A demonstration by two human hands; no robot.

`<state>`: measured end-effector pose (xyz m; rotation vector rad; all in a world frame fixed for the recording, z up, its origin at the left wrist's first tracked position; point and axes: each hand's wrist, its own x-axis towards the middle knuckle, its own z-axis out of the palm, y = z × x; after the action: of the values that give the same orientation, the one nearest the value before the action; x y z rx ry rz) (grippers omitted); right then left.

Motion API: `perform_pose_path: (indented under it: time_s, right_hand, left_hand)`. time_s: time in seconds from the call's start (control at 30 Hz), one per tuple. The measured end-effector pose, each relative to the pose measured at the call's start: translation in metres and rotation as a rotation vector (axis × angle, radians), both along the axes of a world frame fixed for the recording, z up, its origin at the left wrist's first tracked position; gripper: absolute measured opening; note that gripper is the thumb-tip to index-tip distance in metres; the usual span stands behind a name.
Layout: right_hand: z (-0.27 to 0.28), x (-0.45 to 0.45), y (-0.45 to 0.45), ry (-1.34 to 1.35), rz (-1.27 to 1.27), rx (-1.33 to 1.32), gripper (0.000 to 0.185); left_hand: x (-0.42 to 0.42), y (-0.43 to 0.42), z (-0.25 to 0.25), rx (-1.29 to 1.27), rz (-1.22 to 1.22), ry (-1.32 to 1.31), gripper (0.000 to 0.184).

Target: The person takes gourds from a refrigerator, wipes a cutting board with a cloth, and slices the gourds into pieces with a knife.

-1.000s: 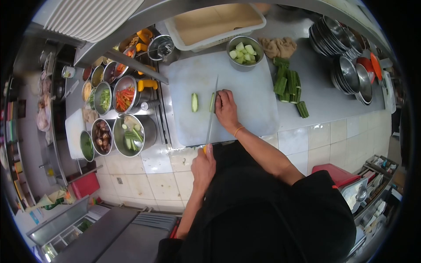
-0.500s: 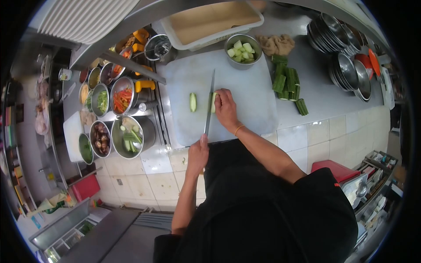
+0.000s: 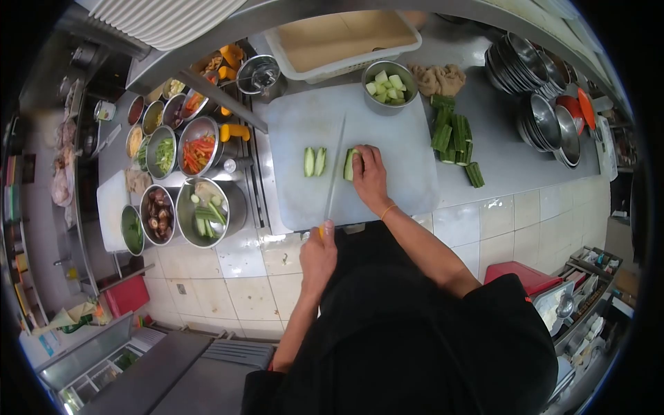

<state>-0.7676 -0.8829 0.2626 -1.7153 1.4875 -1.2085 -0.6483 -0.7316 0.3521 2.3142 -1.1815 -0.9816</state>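
My left hand (image 3: 319,256) is closed around the handle of a long kitchen knife (image 3: 335,173), whose blade points away from me over the white cutting board (image 3: 297,200). To the right of the blade, my right hand (image 3: 371,178) holds a cucumber piece (image 3: 350,164) against the board, its fingers curled over it. Two cut cucumber strips (image 3: 315,162) lie side by side left of the blade. At the board's far right corner stands a metal bowl (image 3: 373,102) of pale green cucumber chunks (image 3: 387,86).
Several dark green cucumber lengths (image 3: 453,135) lie right of the board, near a brown cloth (image 3: 437,79). Stacked metal bowls (image 3: 543,121) stand farther right. Bowls of cut peppers (image 3: 198,152), mushrooms (image 3: 158,217) and vegetables (image 3: 207,218) crowd the left. A white bin (image 3: 346,66) sits behind.
A second strip now lies beside the first, left of the knife. My right hand has shifted right with the cucumber piece, leaving a gap from the blade.
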Motion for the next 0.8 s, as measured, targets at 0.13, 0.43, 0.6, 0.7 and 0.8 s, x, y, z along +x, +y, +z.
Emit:
perform_pose_path:
  time_s: [0.13, 0.43, 0.6, 0.7, 0.8]
  right_hand:
    - [-0.002, 0.006, 0.000, 0.020, -0.035, -0.004, 0.016]
    - [-0.009, 0.004, -0.002, 0.041, -0.034, -0.005, 0.020]
    - [-0.010, 0.001, -0.002, 0.016, -0.003, -0.001, 0.022]
    - [-0.011, 0.000, -0.002, 0.007, 0.010, 0.003, 0.023]
    - [-0.011, 0.000, -0.002, 0.003, 0.016, 0.012, 0.024]
  left_hand:
    - [-0.017, 0.010, 0.005, 0.053, -0.028, 0.001, 0.054]
    - [-0.035, 0.023, 0.011, 0.098, -0.031, 0.021, 0.051]
    - [-0.039, 0.020, 0.022, 0.142, -0.030, 0.010, 0.050]
    - [-0.041, 0.021, 0.023, 0.138, -0.032, -0.012, 0.049]
    - [-0.044, 0.020, 0.024, 0.124, -0.024, -0.031, 0.048]
